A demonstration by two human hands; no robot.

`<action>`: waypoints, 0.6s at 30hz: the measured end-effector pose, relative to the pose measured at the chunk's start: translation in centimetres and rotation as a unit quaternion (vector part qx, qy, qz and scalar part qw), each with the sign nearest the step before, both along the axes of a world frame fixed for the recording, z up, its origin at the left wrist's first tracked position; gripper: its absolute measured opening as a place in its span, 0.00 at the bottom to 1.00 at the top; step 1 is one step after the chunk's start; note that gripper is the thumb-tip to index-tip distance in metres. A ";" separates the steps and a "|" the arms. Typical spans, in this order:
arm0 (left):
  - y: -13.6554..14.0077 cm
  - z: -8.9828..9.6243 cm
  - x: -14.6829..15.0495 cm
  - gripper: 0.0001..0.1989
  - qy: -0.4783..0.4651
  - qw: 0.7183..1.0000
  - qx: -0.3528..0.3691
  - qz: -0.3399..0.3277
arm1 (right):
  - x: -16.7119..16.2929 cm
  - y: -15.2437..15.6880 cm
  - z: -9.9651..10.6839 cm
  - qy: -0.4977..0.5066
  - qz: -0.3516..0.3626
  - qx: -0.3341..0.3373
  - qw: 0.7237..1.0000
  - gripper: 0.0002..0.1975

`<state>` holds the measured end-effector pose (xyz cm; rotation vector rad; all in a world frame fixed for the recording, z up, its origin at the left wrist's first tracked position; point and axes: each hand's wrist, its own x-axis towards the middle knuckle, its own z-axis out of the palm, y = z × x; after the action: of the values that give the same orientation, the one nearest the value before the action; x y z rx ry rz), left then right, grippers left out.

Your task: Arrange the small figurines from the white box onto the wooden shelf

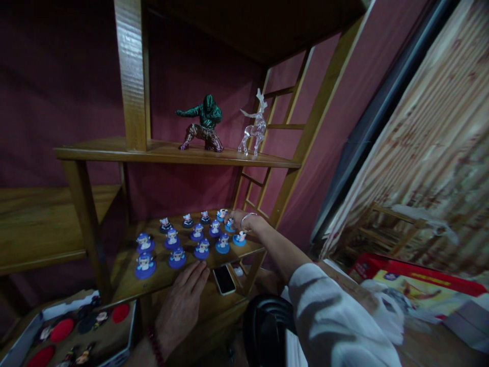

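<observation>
Several small figurines on round bases stand in rows on the lower wooden shelf [126, 280]. Those in front and in the middle, such as a purple-based figurine [177, 257], have purple or blue bases; dark-based figurines [187, 220] stand at the back left. My right hand [237, 219] reaches to the back right corner, its fingers closed at a light-blue figurine [221, 215]. Another blue-based figurine [229, 225] stands just below those fingers. My left hand [185, 295] rests with fingers stretched out at the shelf's front edge, its tips close to a blue-based figurine [201, 248].
Above, the upper shelf [160, 153] bears a green crouching statue [206, 122] and a clear deer ornament [255, 127]. A phone [224, 280] lies below the figurine shelf. An open box [132, 326] with red-based figurines is at lower left. A red package [416, 285] lies at right.
</observation>
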<state>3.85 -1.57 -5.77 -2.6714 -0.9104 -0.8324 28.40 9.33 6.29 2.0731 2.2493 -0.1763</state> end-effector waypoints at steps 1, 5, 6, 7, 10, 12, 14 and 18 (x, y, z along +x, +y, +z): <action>0.0 0.0 0.0 0.31 0.000 1.000 0.000 -0.001 | 0.0 0.0 0.1 0.000 0.005 -0.005 1.000 0.21; -0.1 0.0 0.0 0.32 -0.002 1.000 -0.002 0.003 | -0.1 0.2 0.2 -0.009 0.021 -0.020 1.000 0.22; -0.1 0.0 0.1 0.32 -0.002 1.000 -0.004 0.004 | -0.1 0.3 0.2 -0.011 0.023 -0.020 0.999 0.23; -0.1 0.0 0.1 0.32 -0.002 1.000 -0.006 0.004 | -0.1 0.4 0.2 -0.011 0.025 -0.022 0.999 0.23; 0.0 0.0 0.1 0.32 -0.003 1.000 -0.010 0.002 | 0.0 0.6 0.0 -0.010 0.036 -0.030 0.999 0.24; 0.0 0.0 0.1 0.32 -0.005 1.000 -0.013 0.002 | 0.0 0.6 0.0 -0.012 0.042 -0.031 0.999 0.24; -0.1 0.1 0.1 0.33 -0.009 1.000 -0.017 0.001 | 0.1 0.5 0.0 -0.011 0.049 -0.029 0.998 0.25; -0.2 0.3 0.0 0.32 -0.011 1.000 -0.024 -0.002 | 0.6 0.1 0.1 -0.011 0.032 -0.006 0.999 0.26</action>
<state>3.89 -1.75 -5.49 -2.7109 -0.9405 -0.8535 28.99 9.46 6.38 1.9834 2.2935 -0.1604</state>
